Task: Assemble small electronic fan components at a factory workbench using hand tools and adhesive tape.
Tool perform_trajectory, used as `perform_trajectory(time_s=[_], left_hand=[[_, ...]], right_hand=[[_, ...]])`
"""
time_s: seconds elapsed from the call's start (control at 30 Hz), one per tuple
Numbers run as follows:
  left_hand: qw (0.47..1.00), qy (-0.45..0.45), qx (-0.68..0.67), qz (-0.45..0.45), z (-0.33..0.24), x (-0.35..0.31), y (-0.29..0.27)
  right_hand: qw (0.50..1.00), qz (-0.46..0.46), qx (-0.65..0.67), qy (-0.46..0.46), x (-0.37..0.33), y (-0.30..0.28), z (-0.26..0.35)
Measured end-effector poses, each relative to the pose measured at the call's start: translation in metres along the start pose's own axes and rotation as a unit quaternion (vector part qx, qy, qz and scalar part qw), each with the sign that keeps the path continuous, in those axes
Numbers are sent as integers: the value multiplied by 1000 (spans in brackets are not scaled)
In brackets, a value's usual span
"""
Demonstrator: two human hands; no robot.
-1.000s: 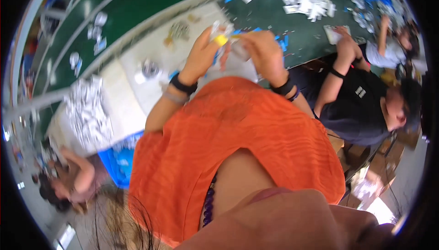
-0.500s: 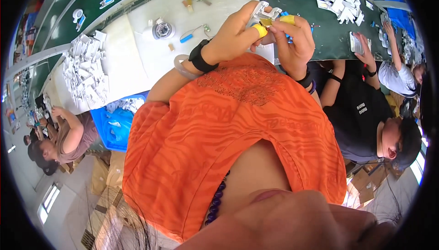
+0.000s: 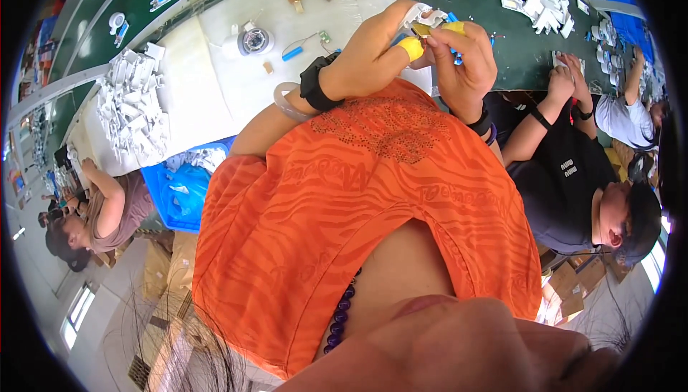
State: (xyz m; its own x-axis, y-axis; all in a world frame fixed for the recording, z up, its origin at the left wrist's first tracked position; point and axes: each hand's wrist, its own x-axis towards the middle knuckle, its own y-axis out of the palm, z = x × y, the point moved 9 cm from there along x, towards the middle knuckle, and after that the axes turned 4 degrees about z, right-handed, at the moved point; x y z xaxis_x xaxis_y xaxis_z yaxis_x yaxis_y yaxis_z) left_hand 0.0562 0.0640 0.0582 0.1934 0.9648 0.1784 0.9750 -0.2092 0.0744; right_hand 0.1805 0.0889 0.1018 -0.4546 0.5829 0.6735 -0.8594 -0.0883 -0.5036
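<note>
Left hand [image 3: 380, 46], its thumb wrapped in yellow, grips a white plastic piece [image 3: 424, 13] between curled fingers and thumb above the worktop [image 3: 229, 80]. Right hand [image 3: 467, 62] meets it from the right, thumb and index fingertip drawn together beside a small gold-coloured piece [image 3: 421, 30] at the white part's near side; whether they pinch it cannot be told. To the left lie a blue cylinder [image 3: 292, 53] with wires and a round white part [image 3: 254, 41]; white pieces [image 3: 132, 109] heap farther left.
</note>
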Motion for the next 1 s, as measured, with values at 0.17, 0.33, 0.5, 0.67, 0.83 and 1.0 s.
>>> perform_trajectory(time_s=[0.17, 0.33, 0.5, 0.67, 0.83, 1.0], left_hand=[[999, 41, 12, -23, -3, -2, -1], [996, 49, 62, -38, -4, -5, -4], [998, 3, 39, -51, 3, -7, -9], [998, -21, 19, -60, 6, -6, -12], [995, -30, 66, -65, 23, -5, -28], [974, -139, -175, -47, 63, -4, -35]], right_hand=[[1000, 6, -13, -3, 5, 2, 5], [1000, 19, -19, -4, 6, 4, 7], [1000, 26, -15, -7, 6, 9, 5], [999, 34, -3, -9, 7, 15, 4], [999, 34, -1, 5, 1, 30, -6], [989, 108, 22, 96, 2, 50, -31]])
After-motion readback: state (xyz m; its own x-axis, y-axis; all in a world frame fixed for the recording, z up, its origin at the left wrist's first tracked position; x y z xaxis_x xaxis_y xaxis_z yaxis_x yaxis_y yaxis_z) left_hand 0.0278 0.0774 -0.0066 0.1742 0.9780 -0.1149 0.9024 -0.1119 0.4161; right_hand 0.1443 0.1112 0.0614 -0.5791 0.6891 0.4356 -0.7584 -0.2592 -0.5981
